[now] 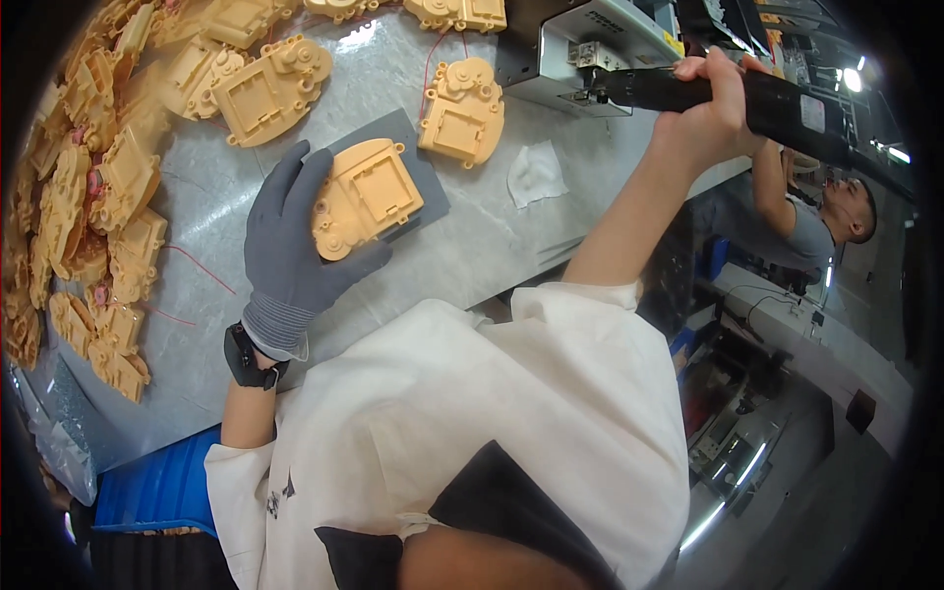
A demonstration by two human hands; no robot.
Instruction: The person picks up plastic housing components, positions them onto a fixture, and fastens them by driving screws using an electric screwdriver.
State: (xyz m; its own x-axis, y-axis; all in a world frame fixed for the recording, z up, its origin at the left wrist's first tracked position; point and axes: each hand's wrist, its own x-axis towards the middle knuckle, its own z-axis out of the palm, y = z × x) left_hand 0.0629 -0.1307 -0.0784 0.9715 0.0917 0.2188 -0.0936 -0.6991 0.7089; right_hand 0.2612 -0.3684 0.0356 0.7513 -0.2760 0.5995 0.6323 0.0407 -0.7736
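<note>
My left hand (290,236), in a grey glove, grips a yellow plastic gear housing (366,200) from its left side, fingers along one edge and thumb below. That housing lies on a dark grey pad (430,187) on the table. Raised at the upper right, my bare right hand (716,103) is wrapped round a black electric screwdriver (787,106). The tool lies almost level, its tip pointing left against the front of a grey metal screw feeder (615,44); whether they touch I cannot tell.
Several loose yellow housings (270,93) lie beyond my left hand, and a big heap (98,197) fills the left side, some with red wires. A crumpled white tissue (536,175) sits on the grey table (472,251). A blue crate (162,482) stands below; another person (811,221) is at right.
</note>
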